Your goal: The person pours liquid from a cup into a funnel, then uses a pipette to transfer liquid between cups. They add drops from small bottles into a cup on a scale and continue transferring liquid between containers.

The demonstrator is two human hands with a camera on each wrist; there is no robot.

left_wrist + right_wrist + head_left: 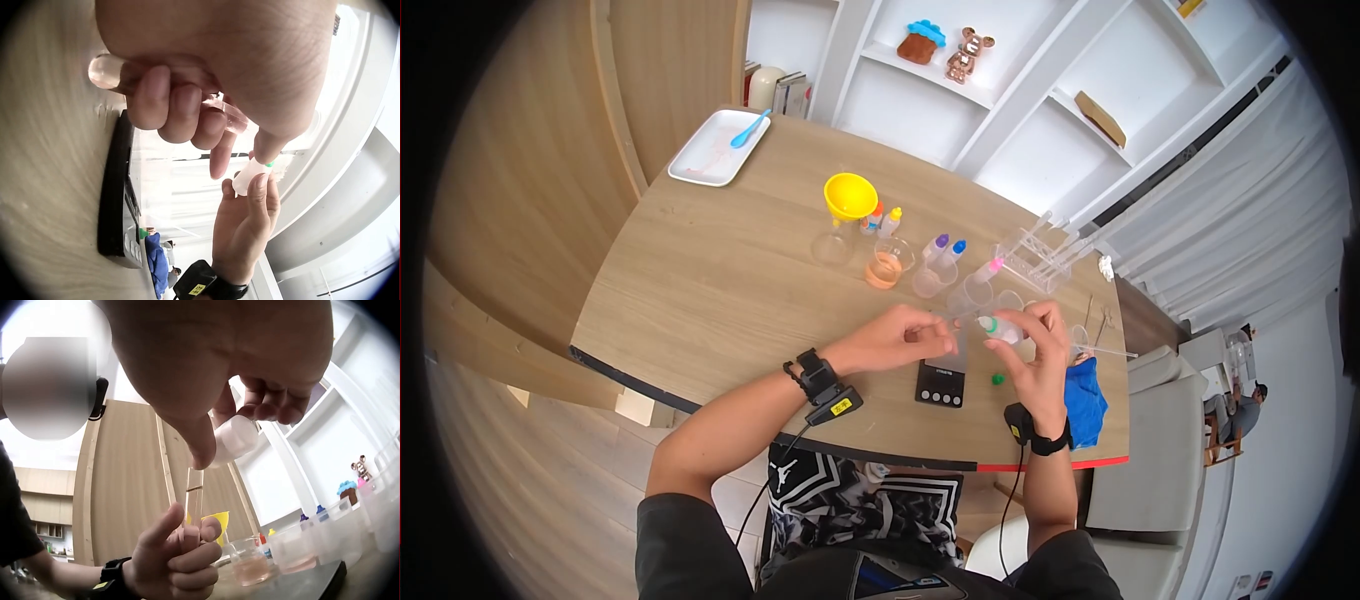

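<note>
Squeeze bottle: a small, translucent white plastic squeeze bottle with a green collar (1006,330), tilted, just right of centre in the head view, its tip towards the left hand.
Right hand: thumb and fingers of the right hand (1040,352) pinch the bottle, with only its width between them.
Test tube: a slim, clear, round-ended tube (194,495), upright at lower centre of the right wrist view, below the bottle; whether tip and tube touch, I cannot tell.
Left hand: the left hand (900,340) has its fingers curled closely round the tube.
Scale: a flat black digital scale with round buttons (941,385), lower centre of the head view, near the left hand.
Green cap: a small green cap (998,379), right of the scale.
Cloth: a crumpled blue cloth (1086,400), lower right, beside the right wrist.
Cup: a clear cup of orange liquid (883,272), at the centre, left of other clear cups.
Funnel: a bright yellow plastic funnel (850,196), upper centre.
Rack: a clear plastic test-tube rack (1032,262), right of centre.
Tray: a white rectangular tray (700,165) bearing a blue spoon (746,134), upper left.
</note>
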